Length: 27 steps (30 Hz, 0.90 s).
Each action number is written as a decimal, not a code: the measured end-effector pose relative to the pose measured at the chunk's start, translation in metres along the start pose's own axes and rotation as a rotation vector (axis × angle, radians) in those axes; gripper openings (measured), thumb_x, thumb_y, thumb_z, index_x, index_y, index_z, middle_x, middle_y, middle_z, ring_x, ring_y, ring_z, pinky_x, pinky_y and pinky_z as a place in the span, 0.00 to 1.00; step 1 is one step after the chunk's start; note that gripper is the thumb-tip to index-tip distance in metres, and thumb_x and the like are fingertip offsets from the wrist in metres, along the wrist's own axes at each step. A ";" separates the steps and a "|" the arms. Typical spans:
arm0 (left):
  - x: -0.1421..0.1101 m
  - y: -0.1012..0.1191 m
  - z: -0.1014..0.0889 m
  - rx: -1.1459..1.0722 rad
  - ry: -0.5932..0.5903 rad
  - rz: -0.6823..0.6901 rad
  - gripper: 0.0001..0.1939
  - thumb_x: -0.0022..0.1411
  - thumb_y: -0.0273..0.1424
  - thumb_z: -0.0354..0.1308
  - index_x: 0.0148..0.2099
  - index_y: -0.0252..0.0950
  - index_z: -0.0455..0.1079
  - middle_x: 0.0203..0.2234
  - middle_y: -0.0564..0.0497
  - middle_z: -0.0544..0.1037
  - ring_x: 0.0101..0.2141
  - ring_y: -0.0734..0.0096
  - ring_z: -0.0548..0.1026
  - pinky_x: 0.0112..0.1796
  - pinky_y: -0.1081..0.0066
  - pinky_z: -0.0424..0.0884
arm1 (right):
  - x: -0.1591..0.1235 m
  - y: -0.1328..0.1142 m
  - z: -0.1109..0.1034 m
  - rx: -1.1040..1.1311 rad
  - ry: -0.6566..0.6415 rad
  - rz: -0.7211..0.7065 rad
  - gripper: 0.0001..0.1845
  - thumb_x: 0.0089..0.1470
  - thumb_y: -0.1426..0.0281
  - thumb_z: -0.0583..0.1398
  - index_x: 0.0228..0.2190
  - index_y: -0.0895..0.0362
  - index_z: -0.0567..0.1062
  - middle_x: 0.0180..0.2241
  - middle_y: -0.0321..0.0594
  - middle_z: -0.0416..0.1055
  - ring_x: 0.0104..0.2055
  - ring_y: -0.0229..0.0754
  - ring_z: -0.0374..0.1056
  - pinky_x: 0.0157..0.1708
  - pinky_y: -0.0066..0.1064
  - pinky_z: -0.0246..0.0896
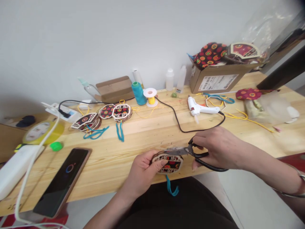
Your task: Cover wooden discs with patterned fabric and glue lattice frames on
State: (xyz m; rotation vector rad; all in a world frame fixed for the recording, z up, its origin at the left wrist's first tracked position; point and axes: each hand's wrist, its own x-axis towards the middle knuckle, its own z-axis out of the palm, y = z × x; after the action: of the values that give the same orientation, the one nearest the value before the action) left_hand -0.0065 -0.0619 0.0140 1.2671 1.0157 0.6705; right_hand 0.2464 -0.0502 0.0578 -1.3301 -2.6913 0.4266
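Near the table's front edge, my left hand (145,168) grips a small ornament (172,164) with a pale lattice frame over dark, red-patterned fabric. A teal tassel (172,187) hangs from its lower edge. My right hand (219,148) has its fingers through the black handles of a pair of scissors (182,151). The blades point left and lie along the ornament's top edge; whether they touch it I cannot tell.
A white glue gun (201,109) with a black cord lies behind my right hand. Finished-looking ornaments (121,112), a teal thread cone (138,93) and a yellow cord spool (151,98) stand further back. A phone (63,181) lies left; a cardboard box (214,78) is back right.
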 end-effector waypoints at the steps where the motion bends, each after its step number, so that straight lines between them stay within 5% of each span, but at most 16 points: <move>1: 0.000 0.000 0.000 0.011 0.005 0.006 0.09 0.59 0.33 0.59 0.41 0.35 0.76 0.35 0.50 0.82 0.37 0.68 0.78 0.39 0.72 0.74 | 0.000 0.000 0.000 -0.001 0.000 0.000 0.27 0.49 0.46 0.59 0.21 0.58 0.68 0.23 0.40 0.71 0.24 0.38 0.64 0.23 0.29 0.45; 27: 0.002 0.003 0.000 0.099 0.017 0.048 0.08 0.58 0.32 0.59 0.38 0.36 0.76 0.33 0.51 0.82 0.34 0.70 0.78 0.37 0.73 0.74 | -0.001 0.008 -0.003 -0.102 0.066 -0.070 0.25 0.52 0.49 0.58 0.19 0.57 0.68 0.20 0.37 0.69 0.20 0.36 0.61 0.21 0.29 0.42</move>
State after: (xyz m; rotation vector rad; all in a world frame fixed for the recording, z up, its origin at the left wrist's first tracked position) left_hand -0.0056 -0.0596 0.0162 1.3773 1.0457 0.6753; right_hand 0.2537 -0.0455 0.0586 -1.2457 -2.7279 0.2372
